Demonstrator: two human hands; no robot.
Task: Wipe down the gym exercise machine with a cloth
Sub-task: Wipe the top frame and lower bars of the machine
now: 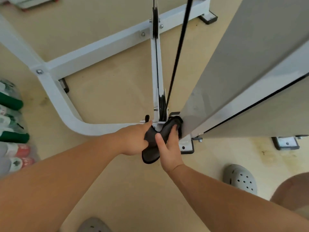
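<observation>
— Since the count runs from nearest outward, what comes first?
— Footwear. One grey clog (93, 225) at the bottom edge, a second clog (240, 178) at right beside a bare knee (292, 190). Both stand on the floor (117, 190): beige, smooth, matt.

— Hands next?
— Two bare forearms reach forward. Left hand (133, 139): fingers curled round one end of the cloth (150, 154). Right hand (168, 148): thumb laid over the cloth's middle, fingers wrapped round its far end.

— Cloth, location?
— Dark grey, bunched between both hands, low at the machine's base. Its far end is pressed to the bottom corner of the grey side panel (242, 64); its near end hangs loose below the hands, above the floor.

— Machine parts, same spot?
— White bolted foot plate (187, 146) just right of the hands. Curved base tube (66, 113), white, sweeping left. Narrow white upright (157, 67) carrying a lower pulley (161, 102); a black cable (177, 52) rises from it out of the top edge.

— Surface condition?
— Yellow-brown stains (267, 153) on the floor at right, round a second foot plate (286, 142). Fainter marks under the frame.

— Farther out?
— White crossbar (103, 47) running diagonally, bolted at the joints, ending on a black rubber foot (208, 17). An upper pulley (155, 22) on the upright.

— Left margin?
— Wrapped bottles (11, 124), green and red, blurred; the labels cannot be read.
</observation>
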